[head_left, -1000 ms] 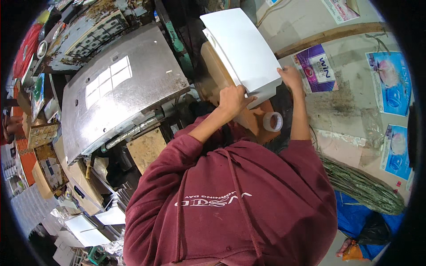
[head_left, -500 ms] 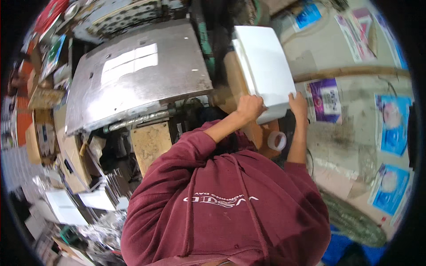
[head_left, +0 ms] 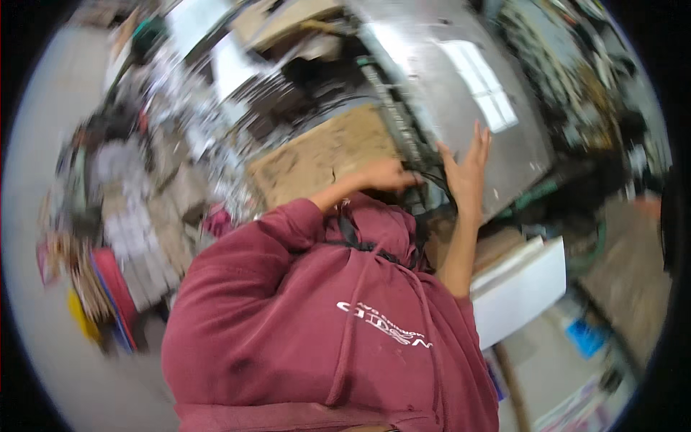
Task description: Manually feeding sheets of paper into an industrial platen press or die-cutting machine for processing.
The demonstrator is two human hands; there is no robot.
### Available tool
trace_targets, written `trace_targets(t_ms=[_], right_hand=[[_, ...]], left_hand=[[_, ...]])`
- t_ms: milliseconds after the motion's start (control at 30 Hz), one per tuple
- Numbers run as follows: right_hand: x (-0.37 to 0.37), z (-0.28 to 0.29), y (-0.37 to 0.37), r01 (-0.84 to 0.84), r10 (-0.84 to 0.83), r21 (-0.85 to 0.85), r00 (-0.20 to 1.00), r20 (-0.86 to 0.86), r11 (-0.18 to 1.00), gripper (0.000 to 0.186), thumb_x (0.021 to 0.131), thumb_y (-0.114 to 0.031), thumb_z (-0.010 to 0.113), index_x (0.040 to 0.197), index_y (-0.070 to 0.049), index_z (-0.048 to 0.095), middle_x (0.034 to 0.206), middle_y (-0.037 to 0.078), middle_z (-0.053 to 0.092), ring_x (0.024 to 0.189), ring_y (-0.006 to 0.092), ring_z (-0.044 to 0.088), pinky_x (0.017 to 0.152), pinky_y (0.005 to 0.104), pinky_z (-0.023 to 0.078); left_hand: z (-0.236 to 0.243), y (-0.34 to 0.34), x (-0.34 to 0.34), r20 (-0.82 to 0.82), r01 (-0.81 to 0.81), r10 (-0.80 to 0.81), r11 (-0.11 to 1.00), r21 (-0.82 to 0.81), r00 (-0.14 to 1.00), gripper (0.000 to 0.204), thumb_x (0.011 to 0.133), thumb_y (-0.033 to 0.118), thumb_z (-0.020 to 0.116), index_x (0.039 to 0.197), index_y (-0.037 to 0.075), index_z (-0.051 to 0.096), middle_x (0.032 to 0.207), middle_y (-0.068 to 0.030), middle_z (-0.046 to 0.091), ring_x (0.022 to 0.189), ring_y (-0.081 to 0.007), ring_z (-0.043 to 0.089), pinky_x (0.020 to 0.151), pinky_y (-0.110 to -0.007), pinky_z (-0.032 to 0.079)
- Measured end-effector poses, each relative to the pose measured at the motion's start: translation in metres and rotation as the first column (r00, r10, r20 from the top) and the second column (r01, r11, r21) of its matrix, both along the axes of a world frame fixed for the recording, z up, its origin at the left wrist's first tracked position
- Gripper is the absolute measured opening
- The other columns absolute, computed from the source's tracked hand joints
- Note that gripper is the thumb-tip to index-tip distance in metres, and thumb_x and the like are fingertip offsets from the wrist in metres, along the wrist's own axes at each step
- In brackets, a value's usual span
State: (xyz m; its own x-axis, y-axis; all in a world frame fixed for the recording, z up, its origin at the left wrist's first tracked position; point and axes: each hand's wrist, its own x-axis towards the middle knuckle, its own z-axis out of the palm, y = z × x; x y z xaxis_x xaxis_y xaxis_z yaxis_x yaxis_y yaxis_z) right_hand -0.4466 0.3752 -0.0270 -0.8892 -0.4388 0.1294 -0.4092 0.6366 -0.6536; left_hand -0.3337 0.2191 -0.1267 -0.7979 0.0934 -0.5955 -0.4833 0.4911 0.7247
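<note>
My right hand (head_left: 466,169) is raised at the near edge of a grey metal plate (head_left: 417,43), fingers apart and holding nothing; whether it touches the plate I cannot tell. My left hand (head_left: 385,174) is lower and to its left, by the dark gap between the plate and a stained tan board (head_left: 302,158); its fingers are smeared by motion, so their grip is unclear. Behind my right forearm, a stack of white sheets (head_left: 518,288) lies on brown board.
Heaps of silvery scrap (head_left: 180,108), white sheets (head_left: 234,75) and paper bundles (head_left: 144,230) crowd the left side. Cluttered machinery (head_left: 554,57) stands beyond the metal plate. A pale panel with a blue printed sheet (head_left: 584,333) is at lower right.
My view has turned sharply away from the white stack toward the metal plate. Both hands have left the stack, and my right hand has opened.
</note>
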Motion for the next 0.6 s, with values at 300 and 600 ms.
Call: trace_targets(t_ms=[300,600], right_hand=[[0.000,-0.063,-0.053,0.124,-0.047,0.470,0.984,-0.172,0.874,0.092,0.076,-0.039,0.075,0.149,-0.020,0.022,0.153,0.016,0.025,0.141,0.0334,0.022,0.110,0.0608,0.019],[0.009,-0.070,-0.061,0.182,-0.053,0.448,0.957,-0.284,0.876,0.086,0.079,-0.039,0.073,0.148,-0.020,0.026,0.151,0.017,0.029,0.138,0.0374,0.029,0.108,0.0608,0.024]], left_hand=[[-0.143,-0.110,0.253,0.137,-0.353,0.586,0.640,-0.683,0.798,0.097,0.079,0.039,0.069,0.151,0.021,0.006,0.156,-0.0183,0.012,0.141,-0.0411,0.017,0.111,-0.052,0.021],[-0.193,-0.112,0.277,-0.011,-0.466,0.606,0.599,-0.651,0.795,0.106,0.077,0.033,0.075,0.151,0.033,-0.001,0.158,-0.0130,-0.004,0.140,-0.0510,-0.001,0.109,-0.065,0.016]])
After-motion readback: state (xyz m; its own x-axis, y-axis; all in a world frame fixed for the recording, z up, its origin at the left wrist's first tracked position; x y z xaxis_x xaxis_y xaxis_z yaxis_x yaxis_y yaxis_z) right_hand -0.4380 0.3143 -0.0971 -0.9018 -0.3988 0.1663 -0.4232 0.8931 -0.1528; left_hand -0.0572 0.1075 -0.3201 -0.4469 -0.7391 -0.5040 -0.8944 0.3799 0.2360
